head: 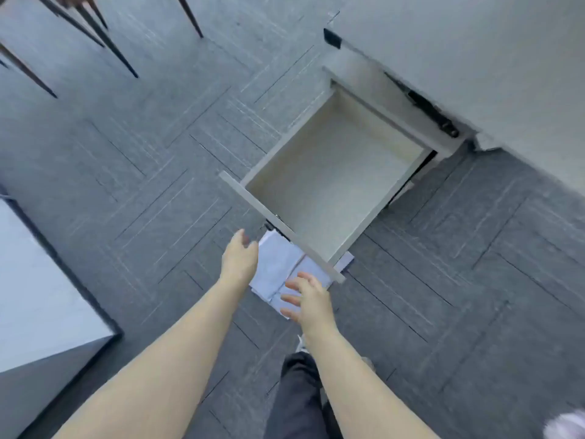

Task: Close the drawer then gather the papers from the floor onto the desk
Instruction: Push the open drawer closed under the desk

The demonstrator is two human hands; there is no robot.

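Note:
An empty grey drawer (335,172) stands pulled far out from under the pale desk (474,58) at the upper right. Its front panel (278,224) runs diagonally just above my hands. White papers (281,264) lie on the dark carpet below that panel, partly hidden by it. My left hand (239,256) hovers open to the left of the papers, close to the panel's lower face. My right hand (305,297) is open with fingers spread, over the near edge of the papers. Neither hand holds anything.
Dark chair legs (95,36) stand at the top left. A white surface with a black frame (38,286) fills the left edge. My dark trouser leg (297,397) and a shoe (566,426) show at the bottom. Grey carpet tiles (142,153) cover the floor.

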